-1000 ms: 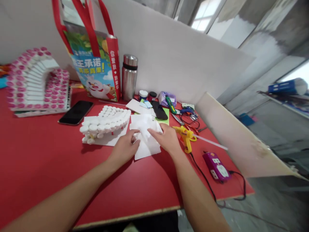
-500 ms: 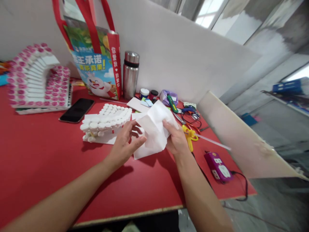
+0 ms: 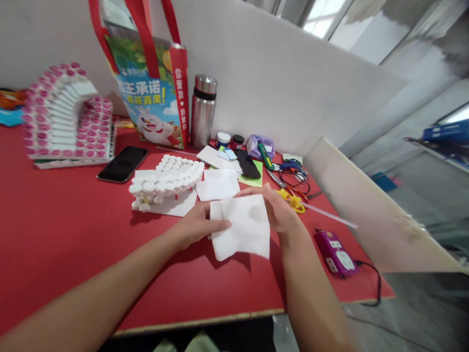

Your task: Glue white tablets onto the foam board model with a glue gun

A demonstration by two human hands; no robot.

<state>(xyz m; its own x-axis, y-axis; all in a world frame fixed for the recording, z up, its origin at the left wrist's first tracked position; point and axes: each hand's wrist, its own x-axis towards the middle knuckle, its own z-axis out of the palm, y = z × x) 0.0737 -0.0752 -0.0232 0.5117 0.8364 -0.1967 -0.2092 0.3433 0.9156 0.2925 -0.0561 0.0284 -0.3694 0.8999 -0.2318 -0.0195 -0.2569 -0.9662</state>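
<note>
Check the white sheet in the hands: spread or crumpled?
Spread: the white sheet shows a broad face, left hand at its edge; cannot tell if doubled.

White sheet raised into the left hand's grip

A second earlier it lay under both hands; then the right hand lifted it. By now the left hand had closed on its left side, thumb in front, and the right hand's fingers had moved behind its top edge, right of that grip. Just beyond the grip, white papers showed more fully, while the handle of the yellow glue gun had disappeared behind the right hand.
</note>
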